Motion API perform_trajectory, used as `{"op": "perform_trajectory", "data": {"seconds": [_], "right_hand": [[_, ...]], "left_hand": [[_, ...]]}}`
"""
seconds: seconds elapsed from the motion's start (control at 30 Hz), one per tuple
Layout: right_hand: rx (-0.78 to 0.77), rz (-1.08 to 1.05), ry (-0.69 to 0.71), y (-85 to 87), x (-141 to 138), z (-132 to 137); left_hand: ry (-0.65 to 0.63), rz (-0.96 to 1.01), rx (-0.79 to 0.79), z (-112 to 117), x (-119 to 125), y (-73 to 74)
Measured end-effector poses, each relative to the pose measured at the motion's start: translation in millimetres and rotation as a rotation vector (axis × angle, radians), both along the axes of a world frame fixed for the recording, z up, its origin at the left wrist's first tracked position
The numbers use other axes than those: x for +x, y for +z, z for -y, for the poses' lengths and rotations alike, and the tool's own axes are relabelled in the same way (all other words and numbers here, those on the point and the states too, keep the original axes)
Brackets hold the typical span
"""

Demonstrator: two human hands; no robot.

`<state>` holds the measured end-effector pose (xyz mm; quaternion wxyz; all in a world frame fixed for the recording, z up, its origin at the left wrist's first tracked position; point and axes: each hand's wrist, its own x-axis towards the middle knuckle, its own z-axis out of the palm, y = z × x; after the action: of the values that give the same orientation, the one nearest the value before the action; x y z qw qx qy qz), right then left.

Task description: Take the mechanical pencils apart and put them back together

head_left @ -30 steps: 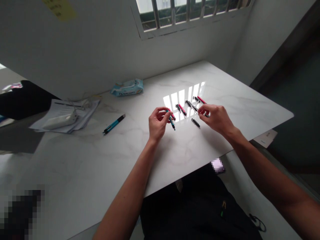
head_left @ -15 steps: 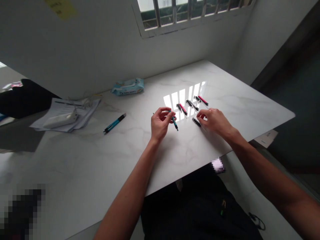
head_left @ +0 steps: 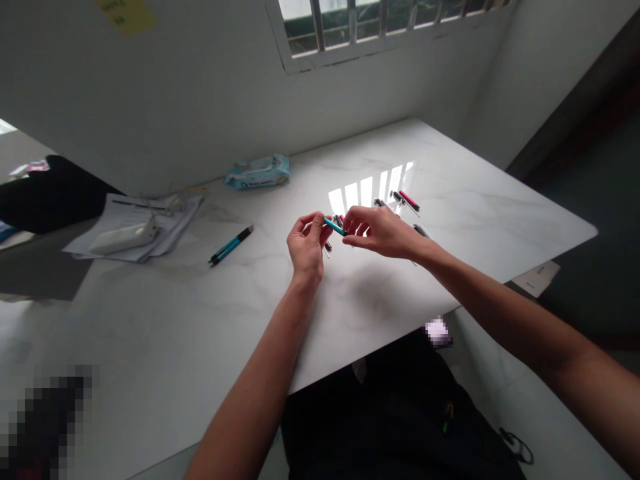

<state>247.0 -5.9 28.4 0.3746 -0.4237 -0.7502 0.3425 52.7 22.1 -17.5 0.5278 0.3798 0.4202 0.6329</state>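
Both my hands meet above the middle of the white marble table (head_left: 430, 173). My left hand (head_left: 306, 245) pinches one end of a teal pen (head_left: 334, 227), and my right hand (head_left: 381, 231) grips its other end, fingers closed. Just behind the hands lie several pens: a red pen (head_left: 409, 200) and a black one (head_left: 421, 231) to the right, others partly hidden by my right hand. Another teal pen (head_left: 231, 245) lies alone to the left.
A blue packet of wipes (head_left: 257, 171) sits by the wall. A stack of papers with a white object on top (head_left: 131, 230) lies at the left. The table's right edge drops to a dark floor. A barred window (head_left: 380, 20) is above.
My right hand left the pens on the right and came left to grip the teal pen held by my left hand. The pen now lies nearly level between both hands.
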Motion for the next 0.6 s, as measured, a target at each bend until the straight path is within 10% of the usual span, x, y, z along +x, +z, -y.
{"op": "perform_trajectory", "data": {"seconds": [0.23, 0.6], "right_hand": [[0.017, -0.218, -0.061, -7.7, -13.8, -46.0], [-0.142, -0.608, -0.105, -26.9, -7.4, -57.5]], "left_hand": [[0.081, 0.088, -0.093, -8.1, -9.0, -1.1], [-0.333, 0.114, -0.303, 13.3, 9.5, 3.2]]}}
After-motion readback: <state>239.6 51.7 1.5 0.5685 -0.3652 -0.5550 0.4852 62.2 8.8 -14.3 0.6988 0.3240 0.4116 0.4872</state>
